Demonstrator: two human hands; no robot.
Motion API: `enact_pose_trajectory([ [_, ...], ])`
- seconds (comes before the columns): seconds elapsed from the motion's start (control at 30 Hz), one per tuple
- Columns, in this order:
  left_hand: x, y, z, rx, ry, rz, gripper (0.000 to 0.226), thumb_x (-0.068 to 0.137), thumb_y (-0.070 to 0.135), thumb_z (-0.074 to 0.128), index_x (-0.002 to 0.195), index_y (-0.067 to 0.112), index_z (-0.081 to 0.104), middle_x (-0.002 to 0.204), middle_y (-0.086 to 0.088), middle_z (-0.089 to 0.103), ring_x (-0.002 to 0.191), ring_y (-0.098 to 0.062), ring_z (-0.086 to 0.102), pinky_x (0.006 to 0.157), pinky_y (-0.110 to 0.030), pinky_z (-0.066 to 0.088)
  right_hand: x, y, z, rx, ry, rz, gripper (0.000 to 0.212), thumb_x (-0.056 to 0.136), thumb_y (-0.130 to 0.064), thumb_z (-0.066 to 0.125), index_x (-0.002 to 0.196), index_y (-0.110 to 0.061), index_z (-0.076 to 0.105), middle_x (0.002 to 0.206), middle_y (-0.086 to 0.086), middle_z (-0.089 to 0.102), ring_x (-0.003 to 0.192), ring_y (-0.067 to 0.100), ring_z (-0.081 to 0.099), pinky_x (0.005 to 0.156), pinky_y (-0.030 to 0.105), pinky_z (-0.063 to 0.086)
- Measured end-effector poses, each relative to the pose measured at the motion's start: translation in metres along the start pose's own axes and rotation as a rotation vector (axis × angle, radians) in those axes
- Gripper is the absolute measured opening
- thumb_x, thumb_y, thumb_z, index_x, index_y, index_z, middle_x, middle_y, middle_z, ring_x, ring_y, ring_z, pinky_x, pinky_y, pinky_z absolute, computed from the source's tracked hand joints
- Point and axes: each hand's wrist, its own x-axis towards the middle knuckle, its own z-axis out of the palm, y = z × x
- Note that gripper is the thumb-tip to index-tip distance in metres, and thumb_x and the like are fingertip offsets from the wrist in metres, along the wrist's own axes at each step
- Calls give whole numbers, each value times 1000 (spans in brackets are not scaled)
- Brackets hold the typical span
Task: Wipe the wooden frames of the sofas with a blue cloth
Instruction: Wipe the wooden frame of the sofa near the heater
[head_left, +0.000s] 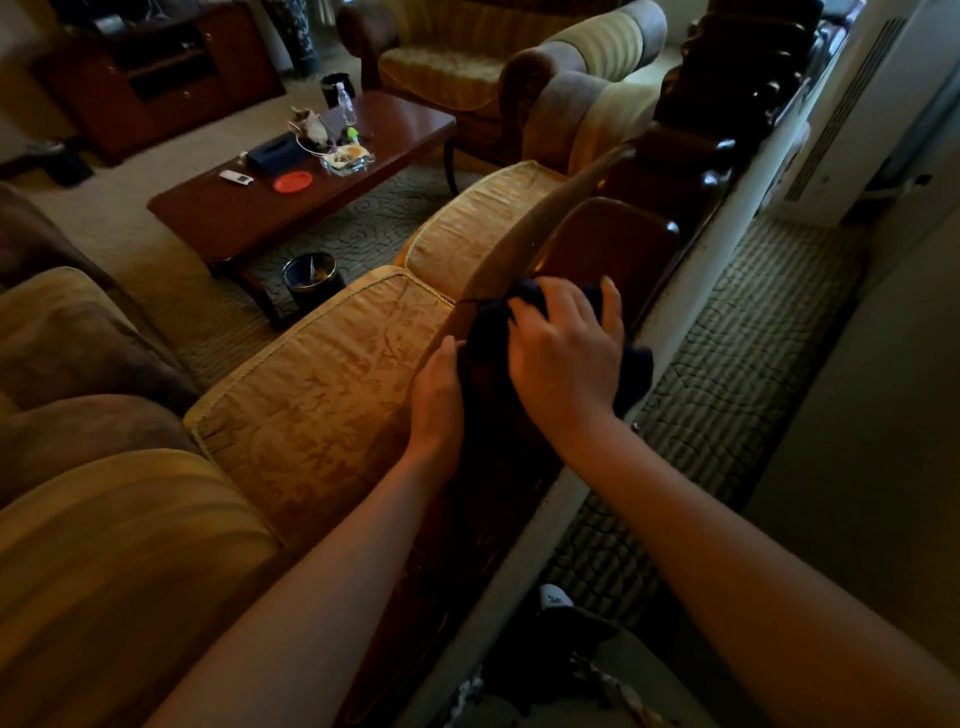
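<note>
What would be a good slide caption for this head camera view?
Right hand presses a dark blue cloth on the sofa's wooden back frame; left hand rests beside it.

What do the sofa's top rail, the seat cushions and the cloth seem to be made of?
Rail: dark wood, probably varnished; it shows glossy highlights.
Cushions: woven golden fabric, matte, with a leaf pattern and corded edges.
Cloth: soft, dark fabric; it bunches under the right hand.
</note>
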Motion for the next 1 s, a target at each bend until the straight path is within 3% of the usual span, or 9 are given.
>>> enact_pose_trajectory([
  [0.13, 2, -3, -3, -41, -16, 29, 39, 102, 30, 34, 119, 9, 62, 113, -12, 67, 104, -24, 64, 89, -39, 50, 20, -19, 12, -42, -139, -113, 18, 87, -19, 54, 87, -15, 72, 97, 7, 65, 98, 25, 60, 108, 51, 30],
  [0.2, 5, -5, -4, -52, -9, 23, 38, 101, 31, 35, 118, 10, 63, 112, -13, 67, 103, -24, 64, 87, -39, 49, 14, -12, 8, -13, -119, -140, 18, 88, -22, 55, 92, -18, 72, 102, 5, 66, 100, 23, 61, 106, 49, 32],
  [0.3, 5, -5, -4, -67, 10, -37, 43, 97, 44, 36, 108, 15, 66, 110, -11, 67, 105, -24, 63, 90, -40, 48, -9, 14, -8, 106, -31, -77, 23, 89, -24, 54, 105, -21, 70, 117, 3, 62, 111, 19, 57, 103, 46, 35],
  [0.43, 5, -9, -4, -56, 36, -45, 40, 102, 37, 31, 101, 18, 65, 109, -4, 68, 104, -15, 62, 89, -31, 45, -28, 41, -24, 203, 45, 117, 26, 88, -21, 60, 113, -17, 68, 122, 11, 55, 113, 30, 50, 91, 42, 40],
  [0.57, 5, -9, -4, -58, 45, -21, 40, 100, 40, 33, 97, 18, 66, 108, -6, 67, 104, -17, 62, 90, -33, 47, -5, 37, -32, 158, -49, 169, 25, 84, -16, 67, 108, -21, 71, 115, 14, 55, 105, 38, 50, 82, 48, 42],
  [0.7, 5, -10, -3, -46, 45, -21, 39, 102, 36, 33, 101, 16, 65, 110, -7, 67, 105, -17, 61, 94, -34, 45, 29, 15, -34, -27, -222, 53, 24, 91, -23, 55, 109, -29, 69, 123, 8, 49, 115, 34, 40, 90, 44, 30],
  [0.87, 1, -7, -4, -23, 23, -13, 39, 101, 36, 32, 100, 15, 65, 111, -8, 66, 105, -18, 61, 89, -34, 46, 60, -17, -20, -159, -370, -70, 25, 92, -21, 52, 112, -29, 65, 125, 6, 44, 117, 30, 38, 94, 45, 31],
  [0.93, 0, -6, -6, 6, 25, -11, 37, 102, 36, 32, 98, 19, 64, 112, -7, 65, 106, -17, 60, 90, -33, 45, 55, -10, -19, -126, -343, -63, 25, 91, -21, 53, 111, -29, 66, 125, 6, 45, 117, 31, 38, 94, 45, 31],
  [1.0, 0, -9, -11, 16, 33, -17, 35, 102, 36, 33, 94, 21, 64, 111, -8, 66, 106, -18, 61, 91, -35, 45, 35, 4, -24, -47, -197, -26, 23, 89, -21, 57, 108, -27, 68, 123, 9, 49, 114, 34, 42, 90, 45, 34],
])
